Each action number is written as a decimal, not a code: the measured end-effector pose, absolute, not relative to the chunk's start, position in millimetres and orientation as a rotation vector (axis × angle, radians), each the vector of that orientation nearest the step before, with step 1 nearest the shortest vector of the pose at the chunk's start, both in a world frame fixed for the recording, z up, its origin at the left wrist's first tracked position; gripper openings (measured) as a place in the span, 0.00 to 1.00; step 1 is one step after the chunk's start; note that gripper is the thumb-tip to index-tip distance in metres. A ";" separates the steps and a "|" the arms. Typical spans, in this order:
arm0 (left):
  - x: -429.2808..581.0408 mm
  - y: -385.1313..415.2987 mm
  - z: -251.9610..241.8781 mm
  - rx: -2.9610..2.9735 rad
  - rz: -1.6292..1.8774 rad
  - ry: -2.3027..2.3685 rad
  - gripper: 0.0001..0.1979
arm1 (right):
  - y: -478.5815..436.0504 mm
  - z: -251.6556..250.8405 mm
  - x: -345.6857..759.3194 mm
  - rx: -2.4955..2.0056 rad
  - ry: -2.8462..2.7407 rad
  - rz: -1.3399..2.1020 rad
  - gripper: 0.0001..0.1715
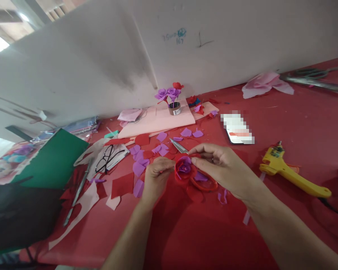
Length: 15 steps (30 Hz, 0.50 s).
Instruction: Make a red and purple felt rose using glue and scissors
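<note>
A paper rose (184, 167) with purple inner petals and red outer ones is held between my hands above the table. My left hand (159, 174) pinches at its left edge, fingers closed. On the other side, my right hand (214, 159) grips a red petal at the flower's upper right between thumb and fingers. Below the rose lie orange-handled scissors (204, 183), their blade pointing away to the upper left. Purple paper petals (139, 167) and a red paper square (122, 186) are scattered left of my left hand.
A yellow hot glue gun (297, 176) lies at the right, near a phone (238, 129). Finished paper flowers (173, 93) stand in a small brown pot (175, 109) at the back. Eyeglasses (104, 160) and a green board (53, 161) are at the left. A white wall (228, 56) bounds the back.
</note>
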<state>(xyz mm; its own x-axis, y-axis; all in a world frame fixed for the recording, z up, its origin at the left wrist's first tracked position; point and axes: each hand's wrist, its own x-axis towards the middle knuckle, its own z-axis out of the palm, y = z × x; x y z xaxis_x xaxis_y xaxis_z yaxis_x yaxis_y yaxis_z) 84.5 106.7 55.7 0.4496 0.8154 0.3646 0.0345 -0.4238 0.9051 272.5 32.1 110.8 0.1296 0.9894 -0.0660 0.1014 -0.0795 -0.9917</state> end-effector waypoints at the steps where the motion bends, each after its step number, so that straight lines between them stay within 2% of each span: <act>1: 84.5 106.7 55.7 1.792 1.064 0.733 0.06 | 32.2 110.8 272.6 -1.408 -1.153 1.109 0.06; 13: 85.5 105.1 59.4 1.856 0.993 0.806 0.07 | 31.4 112.7 271.8 -1.456 -1.122 1.015 0.11; 15: 85.8 104.5 61.1 1.868 0.986 0.820 0.07 | 31.4 112.4 272.1 -1.472 -1.137 1.004 0.08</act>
